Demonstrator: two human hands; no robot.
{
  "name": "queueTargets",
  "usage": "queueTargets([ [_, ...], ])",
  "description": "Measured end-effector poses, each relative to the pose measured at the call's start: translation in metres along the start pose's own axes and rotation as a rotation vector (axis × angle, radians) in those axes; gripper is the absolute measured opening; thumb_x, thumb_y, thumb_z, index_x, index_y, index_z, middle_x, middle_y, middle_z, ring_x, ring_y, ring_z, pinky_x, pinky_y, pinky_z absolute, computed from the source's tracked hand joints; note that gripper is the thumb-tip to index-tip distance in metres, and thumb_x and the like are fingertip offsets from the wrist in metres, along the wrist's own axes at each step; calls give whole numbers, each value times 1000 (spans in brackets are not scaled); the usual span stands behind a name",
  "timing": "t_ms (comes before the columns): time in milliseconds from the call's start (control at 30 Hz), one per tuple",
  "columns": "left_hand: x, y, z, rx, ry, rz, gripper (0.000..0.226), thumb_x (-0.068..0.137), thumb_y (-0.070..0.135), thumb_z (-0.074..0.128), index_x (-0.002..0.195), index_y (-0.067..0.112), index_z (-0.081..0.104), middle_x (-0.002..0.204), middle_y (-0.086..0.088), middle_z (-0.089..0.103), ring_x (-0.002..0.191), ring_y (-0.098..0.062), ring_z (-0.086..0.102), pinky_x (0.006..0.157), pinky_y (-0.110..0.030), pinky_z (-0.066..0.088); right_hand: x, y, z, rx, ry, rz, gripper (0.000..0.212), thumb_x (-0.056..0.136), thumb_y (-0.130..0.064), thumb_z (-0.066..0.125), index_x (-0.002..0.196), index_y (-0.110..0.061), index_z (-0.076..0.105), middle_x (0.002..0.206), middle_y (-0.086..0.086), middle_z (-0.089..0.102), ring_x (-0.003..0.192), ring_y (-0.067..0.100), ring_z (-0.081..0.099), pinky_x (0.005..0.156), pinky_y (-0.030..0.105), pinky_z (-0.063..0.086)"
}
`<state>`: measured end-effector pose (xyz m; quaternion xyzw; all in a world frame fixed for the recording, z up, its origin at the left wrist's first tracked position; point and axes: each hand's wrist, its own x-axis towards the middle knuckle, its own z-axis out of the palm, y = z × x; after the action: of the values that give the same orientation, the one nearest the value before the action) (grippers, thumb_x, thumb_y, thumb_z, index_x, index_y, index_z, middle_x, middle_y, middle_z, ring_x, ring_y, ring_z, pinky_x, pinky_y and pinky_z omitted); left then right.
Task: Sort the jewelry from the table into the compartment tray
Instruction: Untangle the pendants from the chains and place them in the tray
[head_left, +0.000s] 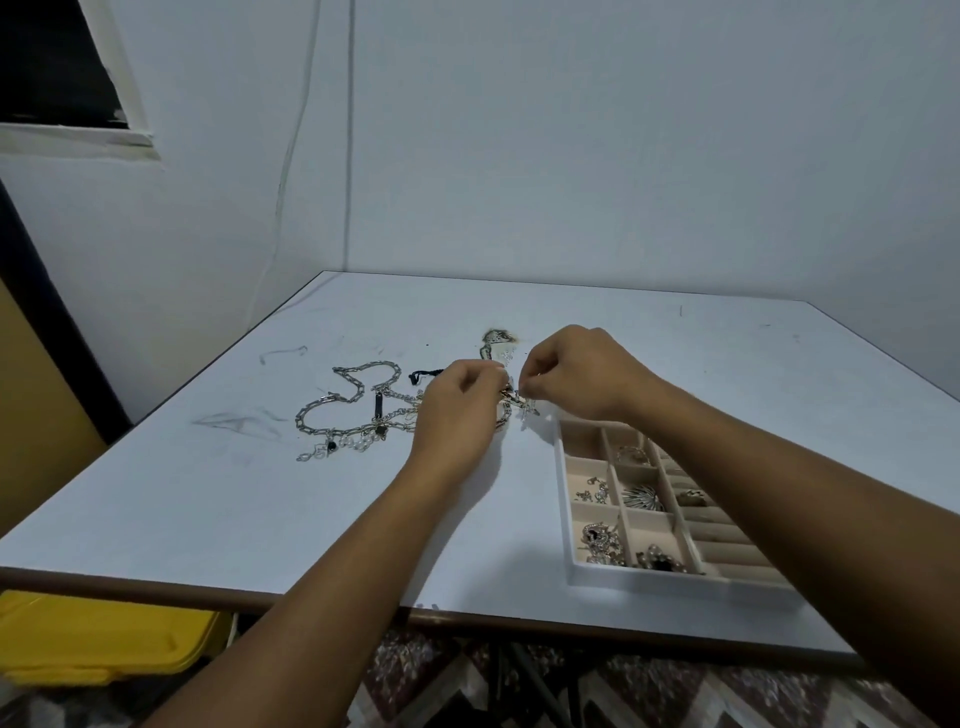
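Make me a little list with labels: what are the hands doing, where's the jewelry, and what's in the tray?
left hand: pinches a small chain just above the table
right hand: pinches the same small chain, close to the left hand
loose jewelry: tangled silver chains on the table, left of the hands
tray: near right of the table, partly hidden by the right forearm; several compartments hold sparkly pieces
below the table: yellow box on the left

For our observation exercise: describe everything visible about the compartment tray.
The white-rimmed compartment tray, lined in beige fabric-like material, lies flat on the near right part of the white table. Dividers form square cells; several hold silvery jewelry, the far-left cell looks empty. Padded ridges fill its right side, partly hidden by the right forearm.
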<state>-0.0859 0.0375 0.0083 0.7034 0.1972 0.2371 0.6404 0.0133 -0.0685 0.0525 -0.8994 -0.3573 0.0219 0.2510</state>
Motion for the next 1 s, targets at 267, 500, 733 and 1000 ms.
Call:
queueTargets([
  [267,7,6,11,-307,-15,-155,16,91,19,49,85,12,61,86,-6,67,77,-21,56,74,-35,44,-5,-7,-11,74,-10,6,8,78,-30,70,76,-25,77,80,-7,69,79,8,58,63,23,43],
  [500,2,4,17,-556,-57,-251,22,96,28,47,95,10,59,72,-1,68,67,-18,62,69,-28,51,-9,-9,-17,109,-1,11,8,75,-22,70,76,-25,78,81,-6,73,87,10,63,70,24,49],
  [733,-1,6,17,-645,-192,-323,30,99,29,44,107,3,58,87,-16,72,87,-30,72,79,-36,56,-14,-7,-22,94,26,1,10,77,-19,69,75,-25,78,78,-4,73,85,14,65,70,26,51],
  [1000,-10,15,21,-624,-281,-350,30,99,28,42,104,2,56,92,-21,68,81,-30,71,80,-37,58,-31,0,-30,63,52,-19,8,79,-18,69,75,-20,75,72,-7,71,72,7,60,60,20,44],
])
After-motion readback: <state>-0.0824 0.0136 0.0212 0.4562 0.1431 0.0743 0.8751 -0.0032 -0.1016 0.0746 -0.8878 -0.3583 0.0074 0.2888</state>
